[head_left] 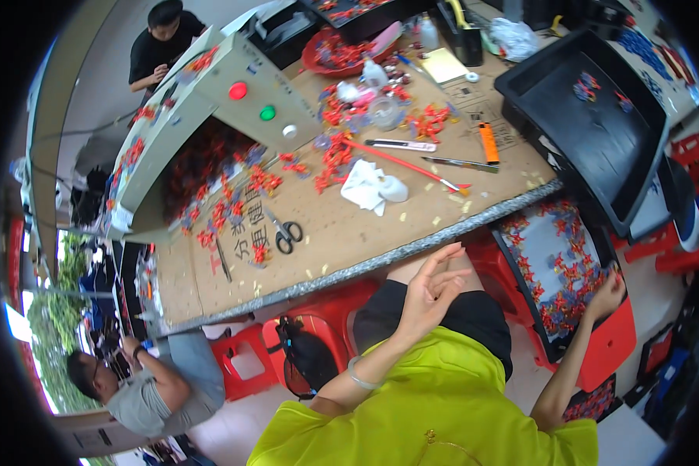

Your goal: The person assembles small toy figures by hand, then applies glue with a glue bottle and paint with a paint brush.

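Note:
My left hand (pixel 433 289) is raised over my lap, just off the table's near edge. Its fingers are loosely stretched and apart, with nothing visible between them. On the right, my right hand (pixel 607 297) is at the right rim of a black tray (pixel 551 342) that rests on red stools. Its fingers are curled together; whatever they may hold is too small to make out. Many small red and purple plastic figures (pixel 534 289) lie along the sides of this tray, around a pale middle.
The cardboard-covered table (pixel 326 241) carries scissors (pixel 289 236), a paintbrush (pixel 408 167), an orange lighter (pixel 488 143), a white bottle (pixel 393 189) and an arched machine (pixel 233 85) with figures heaped inside. A large black bin (pixel 590 132) stands at right. Two people (pixel 163 46) (pixel 147 392) are nearby.

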{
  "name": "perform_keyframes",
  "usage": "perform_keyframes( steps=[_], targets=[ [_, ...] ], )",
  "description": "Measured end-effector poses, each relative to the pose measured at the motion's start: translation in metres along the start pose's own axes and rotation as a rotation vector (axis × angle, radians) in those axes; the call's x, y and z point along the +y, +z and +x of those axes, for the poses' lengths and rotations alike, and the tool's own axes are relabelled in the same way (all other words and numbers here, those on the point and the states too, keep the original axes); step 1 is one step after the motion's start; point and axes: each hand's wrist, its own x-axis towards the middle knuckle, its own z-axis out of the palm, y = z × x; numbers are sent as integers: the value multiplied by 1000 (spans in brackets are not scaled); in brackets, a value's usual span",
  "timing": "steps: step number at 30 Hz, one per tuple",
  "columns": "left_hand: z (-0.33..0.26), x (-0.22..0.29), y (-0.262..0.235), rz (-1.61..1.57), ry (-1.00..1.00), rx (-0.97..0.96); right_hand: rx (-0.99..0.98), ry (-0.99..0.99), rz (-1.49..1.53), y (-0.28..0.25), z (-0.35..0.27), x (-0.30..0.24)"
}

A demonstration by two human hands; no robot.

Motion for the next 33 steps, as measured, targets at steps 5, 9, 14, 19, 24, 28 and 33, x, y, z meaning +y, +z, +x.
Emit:
perform_keyframes(
  steps=[5,9,14,19,24,28,33],
  targets=[
    [-6,19,-5,-22,-105,-267,-719,20,322,-45,-104,-228],
    [-9,23,-17,-31,-121,-445,-1314,-624,291,5,-145,-308],
    [-26,26,-51,-36,-133,-192,-1788,-683,285,57,-146,-363],
    [-35,26,-78,-280,-104,121,-1171,-784,90,138,-133,-375],
    [-34,25,-87,-294,33,168,-1181,-886,-121,180,-157,-369],
    [-32,32,-87,-279,25,68,-1200,-966,-151,196,-154,-360],
    [-33,27,-80,-298,75,90,-1067,-949,8,148,-123,-384]
  ],
)
